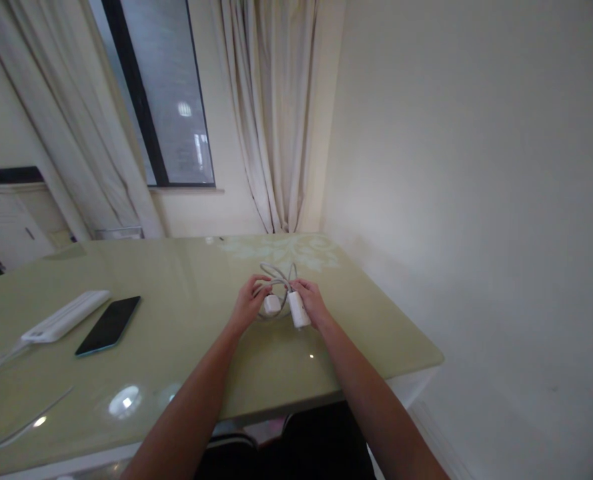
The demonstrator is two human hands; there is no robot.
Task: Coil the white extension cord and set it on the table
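A coiled grey-white cable (pixel 278 283) is between my hands over the table, its loops rising above my fingers. My left hand (pixel 249 303) is closed on the left side of the coil. Beside its fingers is a white, squarish plug-like piece (pixel 272 305). My right hand (pixel 311 301) pinches the cable where it meets a longer white block (pixel 299 310), which may be a small extension socket. That block tilts downward toward me, and my right fingers are partly hidden behind it.
The glossy green table (pixel 191 373) meets the wall on the right. To the left lie a dark phone (pixel 109 325) and a long white power strip (pixel 66 317) with its cord. Another white cable (pixel 26 427) crosses the near left. Curtains (pixel 271 113) hang behind.
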